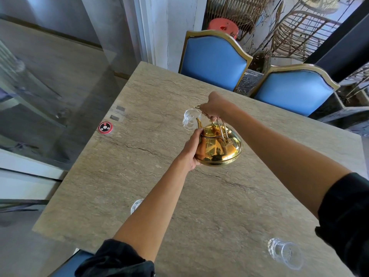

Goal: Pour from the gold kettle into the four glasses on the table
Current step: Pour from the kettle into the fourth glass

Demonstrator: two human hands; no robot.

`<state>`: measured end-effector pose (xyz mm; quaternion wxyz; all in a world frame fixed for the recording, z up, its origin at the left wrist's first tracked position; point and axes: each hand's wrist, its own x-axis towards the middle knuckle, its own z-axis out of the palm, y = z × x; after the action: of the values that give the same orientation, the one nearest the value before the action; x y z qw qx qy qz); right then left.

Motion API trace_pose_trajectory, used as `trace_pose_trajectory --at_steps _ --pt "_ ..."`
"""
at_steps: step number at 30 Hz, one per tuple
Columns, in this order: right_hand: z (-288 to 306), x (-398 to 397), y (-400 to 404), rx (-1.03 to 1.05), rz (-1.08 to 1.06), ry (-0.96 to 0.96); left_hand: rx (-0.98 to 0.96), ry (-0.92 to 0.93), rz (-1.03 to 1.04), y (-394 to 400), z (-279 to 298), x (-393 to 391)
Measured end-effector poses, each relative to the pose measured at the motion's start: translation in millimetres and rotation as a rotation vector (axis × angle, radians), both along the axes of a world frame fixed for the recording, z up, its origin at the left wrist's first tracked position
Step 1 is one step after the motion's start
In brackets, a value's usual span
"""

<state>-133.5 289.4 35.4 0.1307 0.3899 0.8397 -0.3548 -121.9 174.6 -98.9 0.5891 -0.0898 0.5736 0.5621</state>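
The gold kettle (218,145) hangs above the middle of the stone table (219,206), tipped forward. My right hand (212,107) is closed around its metal handle from above. My left hand (192,148) presses against the kettle's left side and lid. The spout points at a clear glass (189,119) standing just beyond the kettle. A second glass (136,205) shows partly behind my left forearm near the left edge. A third glass (285,252) stands at the near right. No other glass is visible.
Two blue chairs with gold frames (214,58) (293,90) stand along the table's far side. A round red and black disc (105,127) lies at the table's left edge. Left of the table is a glass panel (50,92). Wicker furniture stands beyond the chairs.
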Motion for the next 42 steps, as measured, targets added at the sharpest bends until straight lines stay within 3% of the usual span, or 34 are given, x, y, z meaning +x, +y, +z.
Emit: trace_pose_trajectory --at_steps 29,42 --pt "-9 -1 6 -0.095 -0.053 0.050 0.004 0.009 -0.002 0 -1 -3" --pt "-22 20 -10 0.004 -0.086 0.133 0.038 0.042 0.021 -13 -8 -3"
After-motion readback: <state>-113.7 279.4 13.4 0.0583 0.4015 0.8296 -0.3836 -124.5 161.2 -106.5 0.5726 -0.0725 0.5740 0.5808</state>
